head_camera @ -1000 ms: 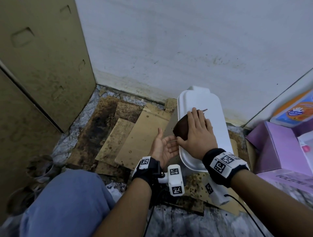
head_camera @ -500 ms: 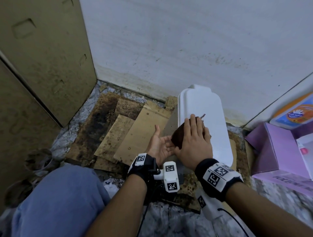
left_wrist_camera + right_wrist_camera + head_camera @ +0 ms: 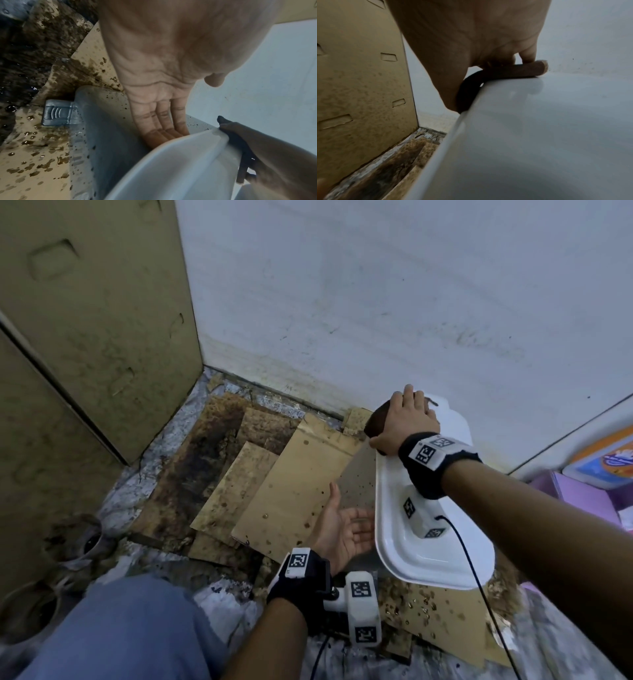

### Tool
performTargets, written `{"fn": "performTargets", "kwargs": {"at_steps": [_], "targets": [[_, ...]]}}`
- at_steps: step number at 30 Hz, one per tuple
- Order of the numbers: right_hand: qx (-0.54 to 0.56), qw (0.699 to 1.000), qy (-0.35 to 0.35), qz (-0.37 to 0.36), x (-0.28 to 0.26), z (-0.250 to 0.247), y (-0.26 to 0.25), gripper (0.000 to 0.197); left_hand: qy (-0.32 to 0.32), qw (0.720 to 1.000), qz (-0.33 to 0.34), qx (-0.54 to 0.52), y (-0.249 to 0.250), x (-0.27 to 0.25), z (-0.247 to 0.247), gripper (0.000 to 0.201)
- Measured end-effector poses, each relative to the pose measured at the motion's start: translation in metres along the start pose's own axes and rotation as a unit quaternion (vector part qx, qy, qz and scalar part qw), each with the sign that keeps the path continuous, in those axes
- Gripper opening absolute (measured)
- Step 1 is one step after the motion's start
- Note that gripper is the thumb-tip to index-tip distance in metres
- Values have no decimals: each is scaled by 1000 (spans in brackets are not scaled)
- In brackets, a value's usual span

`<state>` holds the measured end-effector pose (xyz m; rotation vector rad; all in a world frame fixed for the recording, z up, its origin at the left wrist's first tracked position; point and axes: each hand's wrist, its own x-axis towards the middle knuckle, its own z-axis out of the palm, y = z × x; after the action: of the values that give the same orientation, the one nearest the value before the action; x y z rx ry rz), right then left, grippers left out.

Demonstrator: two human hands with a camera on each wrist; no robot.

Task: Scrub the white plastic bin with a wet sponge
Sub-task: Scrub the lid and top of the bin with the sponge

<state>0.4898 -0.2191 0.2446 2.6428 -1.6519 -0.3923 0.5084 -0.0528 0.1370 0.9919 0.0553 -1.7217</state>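
1. Your right hand [image 3: 407,419] curves over the dark sponge [image 3: 375,422], fingers on top, thumb pinning its bent end over the rim at the white plastic bin's [image 3: 428,556] far end;
2. Your left hand [image 3: 342,529] is flat and palm-up, straight fingers touching the bin's side under the rim;
3. The bin sits on spattered cardboard [image 3: 294,494] by the wall [image 3: 376,302].

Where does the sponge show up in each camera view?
Head: sponge upper centre-right, under the right hand.
Left wrist: sponge at right edge, draped over the rim.
Right wrist: sponge upper centre, under the fingers.
Shared landmark: the white bin rim it overlaps.
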Motion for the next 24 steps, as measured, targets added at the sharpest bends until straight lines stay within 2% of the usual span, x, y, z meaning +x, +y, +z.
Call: {"fn": "performTargets", "kwargs": {"at_steps": [4,9,15,19,24], "targets": [[18,999,4,-37,-13,4,9,95,2,1000,14,12,2,4,0,93],[41,995,1,-91,-73,20,25,97,3,999,32,14,12,1,5,94],[77,990,31,-112,-117,32,40,84,27,994,108,-15,27,-3,17,49],[116,987,26,-108,-99,24,44,75,5,990,134,35,36,-4,29,29],[117,983,-12,-141,-47,6,53,72,13,980,164,108,40,1,37,38]]}}
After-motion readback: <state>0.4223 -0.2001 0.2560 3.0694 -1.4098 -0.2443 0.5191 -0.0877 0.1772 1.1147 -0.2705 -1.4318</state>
